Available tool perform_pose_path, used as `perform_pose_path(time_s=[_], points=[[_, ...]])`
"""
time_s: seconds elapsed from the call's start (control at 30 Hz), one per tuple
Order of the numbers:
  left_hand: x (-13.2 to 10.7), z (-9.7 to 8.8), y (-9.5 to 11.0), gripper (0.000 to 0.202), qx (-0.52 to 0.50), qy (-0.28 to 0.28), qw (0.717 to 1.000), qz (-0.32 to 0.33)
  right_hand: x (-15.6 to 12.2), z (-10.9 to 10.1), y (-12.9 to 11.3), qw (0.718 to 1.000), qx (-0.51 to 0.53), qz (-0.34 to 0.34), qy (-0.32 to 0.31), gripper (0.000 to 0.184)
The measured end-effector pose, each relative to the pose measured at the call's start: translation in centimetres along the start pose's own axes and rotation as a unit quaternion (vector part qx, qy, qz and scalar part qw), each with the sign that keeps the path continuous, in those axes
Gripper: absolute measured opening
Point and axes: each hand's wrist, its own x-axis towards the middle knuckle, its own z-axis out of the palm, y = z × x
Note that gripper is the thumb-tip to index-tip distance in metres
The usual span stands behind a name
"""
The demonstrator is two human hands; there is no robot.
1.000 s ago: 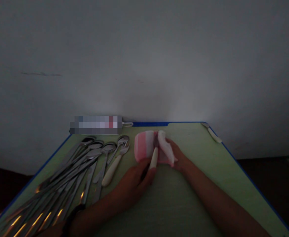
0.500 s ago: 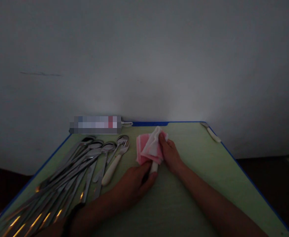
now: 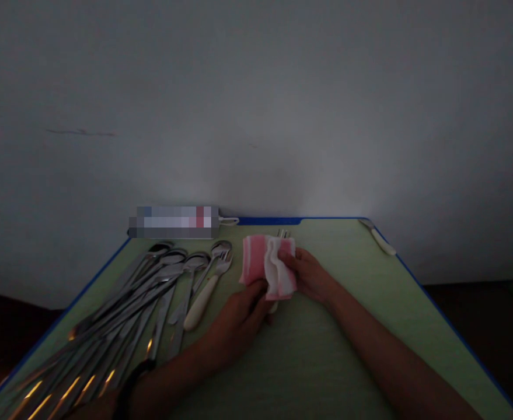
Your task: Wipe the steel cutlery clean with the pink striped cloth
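Note:
Between my hands is a fork (image 3: pixel 283 234) whose tines stick out past the top of a pink and white cloth (image 3: pixel 256 258). My left hand (image 3: pixel 244 315) is closed around the fork's pale handle, at the cloth's lower edge. From the right, my right hand (image 3: pixel 306 269) pinches the cloth around the fork, thumb on top. The cloth hides the fork's middle. Left of my left hand lies another fork (image 3: pixel 203 297) with a cream handle, beside a group of metal spoons (image 3: pixel 196 262) and other long cutlery.
A cream-handled piece of cutlery (image 3: pixel 382 240) lies at the far right corner of the green table (image 3: pixel 344 361). A blurred-out box-like object (image 3: pixel 175 223) with a white cord loop (image 3: pixel 229 221) stands at the back left. A grey wall (image 3: pixel 256 105) rises behind the table's blue edge.
The cloth has slid down toward the handle, so the fork's tines now show above it and less of the handle shows below. The view has shifted slightly.

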Motion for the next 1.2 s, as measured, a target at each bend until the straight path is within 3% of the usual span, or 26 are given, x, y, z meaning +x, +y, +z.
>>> perform_pose_path(time_s=[0.1, 0.27, 0.43, 0.6, 0.73, 1.0, 1.2], points=[[0.1, -0.1, 0.0, 0.030, -0.013, 0.003, 1.000, -0.016, 0.2, 0.1, 0.1, 0.999, 0.029, -0.018, 0.030, 0.028], [-0.2, -0.4, 0.8, 0.028, 0.078, -0.042, 0.995, 0.043, 0.7, 0.5, 0.4, 0.988, 0.073, -0.076, 0.109, 0.027], [-0.8, -0.7, 0.8, 0.029, 0.060, -0.044, 0.996, 0.045, 0.9, 0.7, 0.5, 0.978, 0.067, -0.128, 0.149, 0.032], [-1.0, -0.9, 0.9, 0.024, 0.078, -0.088, 0.991, 0.067, 0.9, 0.7, 0.5, 0.974, 0.046, -0.144, 0.169, 0.032], [-0.8, -0.7, 1.0, 0.024, 0.079, -0.101, 0.990, 0.051, 0.7, 0.7, 0.3, 0.981, 0.038, -0.116, 0.153, 0.032], [-0.3, -0.2, 0.4, 0.021, 0.039, -0.046, 0.997, 0.043, 0.6, 0.2, 0.4, 0.993, -0.007, -0.042, 0.114, 0.033], [-0.5, -0.3, 0.5, 0.023, 0.064, -0.071, 0.994, 0.050, 0.6, 0.4, 0.1, 0.991, 0.014, -0.040, 0.125, 0.026]])
